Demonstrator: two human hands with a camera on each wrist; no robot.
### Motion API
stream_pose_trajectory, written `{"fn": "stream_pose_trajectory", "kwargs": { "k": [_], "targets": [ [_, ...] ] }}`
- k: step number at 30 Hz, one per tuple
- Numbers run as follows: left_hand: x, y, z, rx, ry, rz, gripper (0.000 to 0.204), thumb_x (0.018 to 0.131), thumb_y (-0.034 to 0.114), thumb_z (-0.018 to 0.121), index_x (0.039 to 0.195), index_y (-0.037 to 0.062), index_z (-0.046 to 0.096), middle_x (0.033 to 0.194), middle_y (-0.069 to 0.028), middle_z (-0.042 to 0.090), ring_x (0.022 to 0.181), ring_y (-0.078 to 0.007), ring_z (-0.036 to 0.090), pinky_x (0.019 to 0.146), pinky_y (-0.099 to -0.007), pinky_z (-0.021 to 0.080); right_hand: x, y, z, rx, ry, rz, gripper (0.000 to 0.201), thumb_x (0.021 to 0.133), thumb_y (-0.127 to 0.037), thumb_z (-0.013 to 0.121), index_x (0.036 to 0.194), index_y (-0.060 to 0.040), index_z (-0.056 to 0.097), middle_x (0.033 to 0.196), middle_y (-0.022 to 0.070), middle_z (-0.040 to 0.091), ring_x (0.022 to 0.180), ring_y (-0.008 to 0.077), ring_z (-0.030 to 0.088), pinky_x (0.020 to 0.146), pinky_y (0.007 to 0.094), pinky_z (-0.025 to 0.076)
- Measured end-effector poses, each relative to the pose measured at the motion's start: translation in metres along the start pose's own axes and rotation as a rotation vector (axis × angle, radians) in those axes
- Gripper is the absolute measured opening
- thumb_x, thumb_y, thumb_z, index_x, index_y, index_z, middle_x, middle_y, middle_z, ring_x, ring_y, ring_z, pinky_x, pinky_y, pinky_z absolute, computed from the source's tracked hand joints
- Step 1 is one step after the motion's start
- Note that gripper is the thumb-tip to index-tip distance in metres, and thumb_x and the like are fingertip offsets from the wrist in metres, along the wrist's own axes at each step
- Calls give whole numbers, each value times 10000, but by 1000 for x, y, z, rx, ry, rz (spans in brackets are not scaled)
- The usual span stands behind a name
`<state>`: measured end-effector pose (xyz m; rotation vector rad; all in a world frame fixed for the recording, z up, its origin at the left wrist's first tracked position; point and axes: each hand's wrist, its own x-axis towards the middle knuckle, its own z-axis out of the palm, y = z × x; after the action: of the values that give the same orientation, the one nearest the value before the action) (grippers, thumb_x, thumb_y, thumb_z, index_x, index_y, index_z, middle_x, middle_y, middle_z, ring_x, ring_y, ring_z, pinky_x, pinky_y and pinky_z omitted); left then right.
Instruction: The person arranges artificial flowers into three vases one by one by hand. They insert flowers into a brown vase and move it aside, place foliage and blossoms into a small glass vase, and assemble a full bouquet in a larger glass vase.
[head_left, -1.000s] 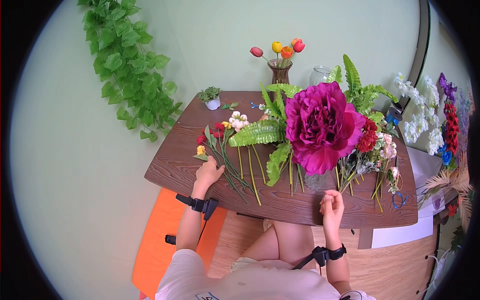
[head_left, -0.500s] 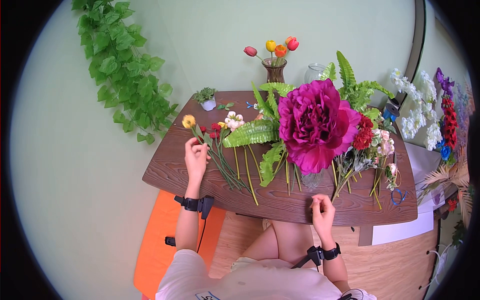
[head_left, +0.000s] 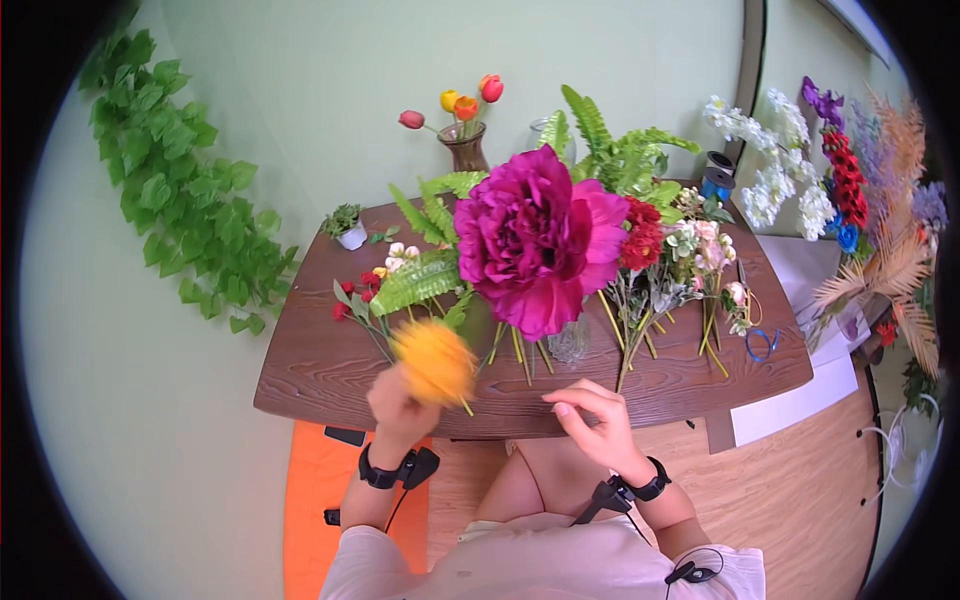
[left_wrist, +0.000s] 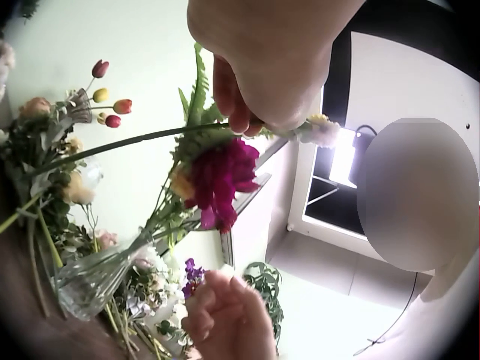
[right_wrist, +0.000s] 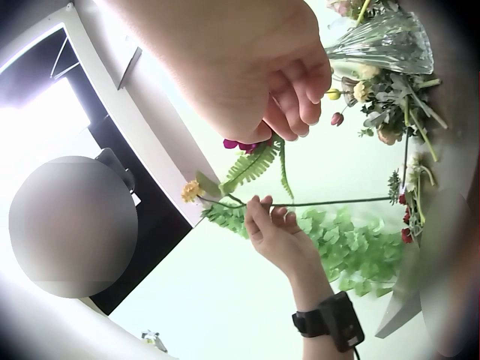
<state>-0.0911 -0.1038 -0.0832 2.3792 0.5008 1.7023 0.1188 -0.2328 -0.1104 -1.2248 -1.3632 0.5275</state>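
One yellow flower [head_left: 433, 362] is in the left hand [head_left: 400, 400], its head blurred in the head view and raised over the front left part of the one brown table [head_left: 330, 385]. Near it lie at least three small red flowers [head_left: 341, 311]. One big magenta flower [head_left: 535, 240] stands among fern fronds above one clear glass vase [head_left: 570, 342]. At least four tulips [head_left: 466, 108] rise from one brown vase [head_left: 465, 152] at the back. One potted succulent [head_left: 343, 218] stands at the back left, one blue spool [head_left: 717, 183] at the back right, and one blue loop [head_left: 762, 345] lies near the right edge

The left hand is lifted, thumb and fingertips pinching one long dark green stem [right_wrist: 337, 202] just below the yellow head, as the right wrist view shows. The right hand [head_left: 595, 420] hangs near the front edge, before the glass vase and well apart from the stem, its fingers loosely bent, holding nothing. Two black wrist cameras [head_left: 398, 468] show, one strapped to each wrist
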Motion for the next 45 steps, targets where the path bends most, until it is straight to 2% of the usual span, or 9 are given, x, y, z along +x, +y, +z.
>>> {"fn": "stream_pose_trajectory", "kwargs": {
  "k": [5, 12, 18, 21, 24, 29, 31, 37, 45],
  "targets": [
    [10, 23, 43, -138, -408, 195, 190, 673, 51, 693, 850, 54, 623, 769, -53, 614, 624, -201, 595, 508, -281, 465, -4, -17, -2, 112, -2, -112, 193, 809, -17, 585, 997, 6, 624, 857, 34, 571, 640, 65, 497, 565, 199, 408],
    [22, 38, 93, -382, -459, 212, 152, 703, 8, 676, 841, 21, 613, 772, -81, 607, 633, -221, 594, 531, -290, 465, -13, 5, -17, 163, 214, -90, 184, 845, -22, 556, 1010, 16, 630, 964, 53, 493, 755, 87, 530, 632, 183, 446],
    [34, 27, 117, -324, -559, -4, 93, 810, 118, 602, 797, 26, 603, 685, -69, 565, 572, -189, 541, 561, -292, 435, 4, -8, -51, 277, 582, -165, 108, 908, -69, 453, 954, 12, 508, 924, 125, 567, 632, 113, 546, 517, 205, 447],
    [38, 9, 124, -90, -606, -606, 230, 779, 255, 653, 828, 41, 585, 806, -77, 606, 738, -188, 593, 630, -310, 456, 19, -13, -79, 330, 728, -239, 124, 942, -121, 392, 982, -14, 440, 864, 127, 588, 568, 107, 544, 503, 216, 440],
    [37, -7, 138, -234, -418, -475, 286, 786, 273, 654, 910, 30, 567, 883, -103, 601, 817, -225, 583, 730, -353, 449, 37, -20, -100, 370, 818, -350, 149, 952, -148, 383, 994, -18, 443, 851, 121, 591, 567, 108, 555, 511, 208, 438],
    [52, -18, 165, -359, -370, -261, 518, 827, 308, 610, 1228, 32, 433, 1216, -129, 487, 1145, -264, 445, 966, -380, 346, 69, -23, -112, 443, 795, -361, 176, 949, -158, 406, 1039, -12, 444, 862, 115, 583, 590, 111, 557, 523, 210, 438],
    [45, -36, 183, -1273, -176, -711, 384, 822, 175, 636, 1145, 21, 498, 1101, -90, 563, 1005, -208, 540, 890, -320, 415, 79, -25, -112, 472, 742, -329, 203, 948, -161, 416, 1064, 0, 453, 867, 104, 575, 620, 110, 562, 542, 210, 441],
    [20, -83, 195, 29, -352, 37, 262, 878, 93, 527, 1131, 25, 514, 1062, -96, 571, 977, -182, 552, 828, -307, 447, 101, -20, -104, 428, 662, -292, 191, 942, -164, 436, 1023, 5, 479, 856, 92, 576, 627, 106, 569, 543, 207, 441],
    [42, -54, 187, -791, -486, -374, 342, 912, 123, 457, 1238, 27, 413, 1124, -112, 535, 996, -213, 551, 854, -340, 457, 120, -29, -93, 362, 543, -274, 167, 933, -149, 460, 987, 7, 483, 834, 79, 580, 610, 92, 565, 523, 197, 439]
  ]
}}
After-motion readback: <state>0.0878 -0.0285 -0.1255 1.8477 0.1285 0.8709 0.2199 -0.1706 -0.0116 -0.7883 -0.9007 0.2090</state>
